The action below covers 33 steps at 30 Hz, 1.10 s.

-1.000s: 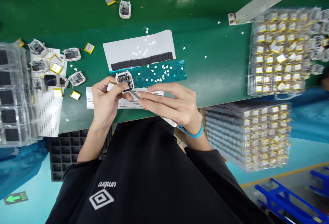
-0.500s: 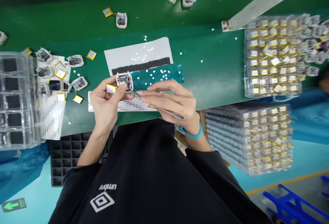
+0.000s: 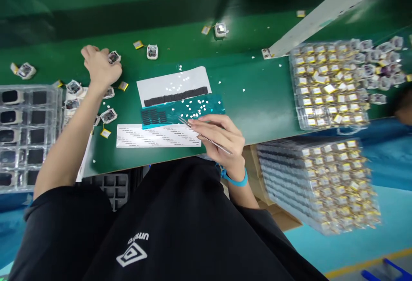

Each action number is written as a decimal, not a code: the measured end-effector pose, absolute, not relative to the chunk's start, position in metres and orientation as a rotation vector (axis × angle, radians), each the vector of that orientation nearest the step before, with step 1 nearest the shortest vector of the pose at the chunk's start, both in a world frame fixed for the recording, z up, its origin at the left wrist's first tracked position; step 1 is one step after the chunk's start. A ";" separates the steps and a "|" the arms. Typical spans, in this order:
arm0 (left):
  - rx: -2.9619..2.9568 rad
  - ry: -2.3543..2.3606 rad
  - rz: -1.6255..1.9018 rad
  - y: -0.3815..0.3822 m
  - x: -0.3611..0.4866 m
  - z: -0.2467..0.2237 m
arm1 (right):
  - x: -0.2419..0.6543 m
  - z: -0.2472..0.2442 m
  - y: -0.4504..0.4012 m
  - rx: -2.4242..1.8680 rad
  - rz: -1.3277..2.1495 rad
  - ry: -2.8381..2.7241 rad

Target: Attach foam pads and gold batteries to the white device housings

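Observation:
My left hand (image 3: pixel 99 67) reaches out over the far left of the green bench. Its fingertips are on a small white-cased circuit module (image 3: pixel 113 57), and I cannot tell whether they grip it. My right hand (image 3: pixel 220 137) holds slim steel tweezers (image 3: pixel 206 135), with the tips pointing left over a teal backing sheet (image 3: pixel 199 111) dotted with small white pieces. Black strips (image 3: pixel 153 117) lie on that sheet. Above it is a white sheet (image 3: pixel 174 79) with a black strip row, and a printed white label strip (image 3: pixel 157 135) lies just below.
Loose modules with yellow batteries (image 3: pixel 108 116) lie around my left hand. A clear tray of watch cases (image 3: pixel 28 135) stands at the left. Stacked clear trays of modules and batteries (image 3: pixel 328 85) fill the right, with another stack (image 3: pixel 318 184) lower down. A black grid crate (image 3: pixel 109 188) sits below the bench edge.
My left hand has moved from the middle far out to the upper left, taking the module with it. The tweezers no longer touch the module, and the view has tilted.

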State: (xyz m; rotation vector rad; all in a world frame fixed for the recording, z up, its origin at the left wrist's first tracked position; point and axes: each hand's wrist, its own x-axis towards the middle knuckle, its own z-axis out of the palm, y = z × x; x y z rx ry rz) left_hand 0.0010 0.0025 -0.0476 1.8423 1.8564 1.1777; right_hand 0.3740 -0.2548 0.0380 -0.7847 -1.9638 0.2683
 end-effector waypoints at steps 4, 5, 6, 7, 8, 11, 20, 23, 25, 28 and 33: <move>1.746 1.836 0.934 0.025 0.043 -0.058 | 0.369 0.033 -0.257 -0.832 0.321 -1.949; 1.732 1.808 0.899 0.029 0.054 -0.059 | 0.366 0.033 -0.257 -0.823 0.332 -1.961; 1.718 1.782 0.876 0.033 0.063 -0.059 | 0.364 0.033 -0.258 -0.808 0.344 -1.975; 1.703 1.758 0.863 0.035 0.070 -0.058 | 0.362 0.034 -0.258 -0.790 0.359 -1.985; 1.690 1.734 0.858 0.037 0.076 -0.056 | 0.360 0.035 -0.259 -0.773 0.375 -1.983; 1.651 1.657 0.885 0.036 0.081 -0.044 | 0.358 0.035 -0.261 -0.790 0.441 -1.869; 1.399 1.222 1.101 -0.095 0.104 0.006 | 0.341 0.027 -0.247 -1.114 0.309 -1.666; 1.182 1.008 1.096 -0.180 0.125 0.034 | 0.329 0.034 -0.245 -1.103 0.180 -1.759; 1.126 1.033 1.111 -0.222 0.138 0.051 | 0.323 0.038 -0.247 -1.110 0.078 -1.827; 1.111 1.093 1.128 -0.254 0.149 0.062 | 0.318 0.040 -0.250 -1.072 0.043 -1.851; 1.155 1.205 1.269 -0.273 0.155 0.060 | 0.324 0.040 -0.255 -0.919 0.290 -1.775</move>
